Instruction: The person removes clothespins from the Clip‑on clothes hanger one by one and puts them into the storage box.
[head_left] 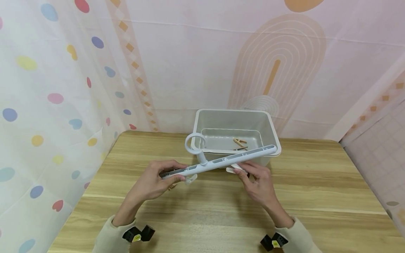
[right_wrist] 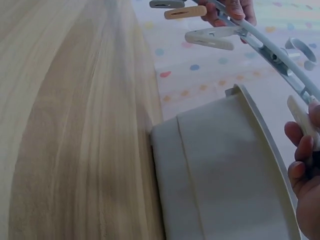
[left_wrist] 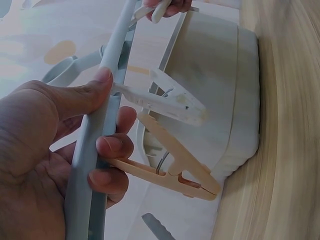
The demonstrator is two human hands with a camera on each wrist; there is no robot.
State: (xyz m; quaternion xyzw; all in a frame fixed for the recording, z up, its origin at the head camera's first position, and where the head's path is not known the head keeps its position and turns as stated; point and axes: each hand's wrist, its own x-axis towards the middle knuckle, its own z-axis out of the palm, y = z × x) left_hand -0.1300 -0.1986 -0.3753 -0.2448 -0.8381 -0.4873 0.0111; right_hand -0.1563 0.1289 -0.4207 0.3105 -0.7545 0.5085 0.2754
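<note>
A pale blue-grey clip hanger [head_left: 238, 160], a straight bar with a ring hook [head_left: 189, 144], is held up in front of the bin. My left hand [head_left: 152, 181] grips its left end, thumb on the near side. From the bar near that hand hang a white clothespin [left_wrist: 165, 105], a tan clothespin [left_wrist: 175, 152] and a grey clothespin [right_wrist: 167, 4]. Under the bar's right half, my right hand [head_left: 261, 182] pinches another white clothespin [right_wrist: 302, 117] against the bar. Something dark shows beneath the right fingers, too hidden to name.
A light grey bin [head_left: 234, 121] stands at the table's back edge, with several clothespins [head_left: 240, 142] on its floor, partly behind the hanger. Beneath is a wood-grain table [head_left: 202, 218]; a patterned curtain [head_left: 190, 70] hangs behind.
</note>
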